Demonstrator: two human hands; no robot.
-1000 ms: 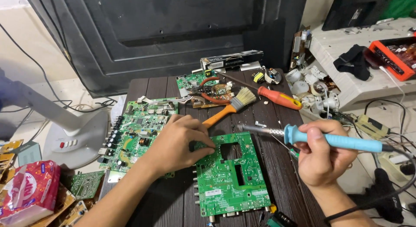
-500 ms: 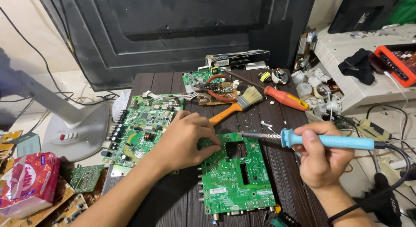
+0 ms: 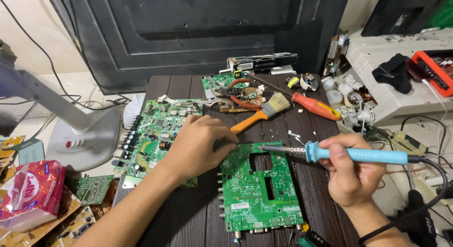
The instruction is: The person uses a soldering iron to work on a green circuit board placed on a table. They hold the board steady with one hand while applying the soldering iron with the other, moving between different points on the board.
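Orange-handled brush (image 3: pixel 262 114), red screwdriver (image 3: pixel 315 106), pink tissue pack (image 3: pixel 29 192).

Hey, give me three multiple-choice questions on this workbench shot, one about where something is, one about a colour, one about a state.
1. Where does the paintbrush lie? A) behind the green circuit board B) on the floor C) in the right hand
2. What colour is the soldering iron handle? A) red B) light blue C) black
3. How is the soldering iron? A) lying on the table B) hanging on a stand C) gripped in the right hand

Answers: 1 A, it rests on the dark table beyond the board. 2 B, the grip is light blue. 3 C, fingers wrap it while the left hand touches the board's edge.
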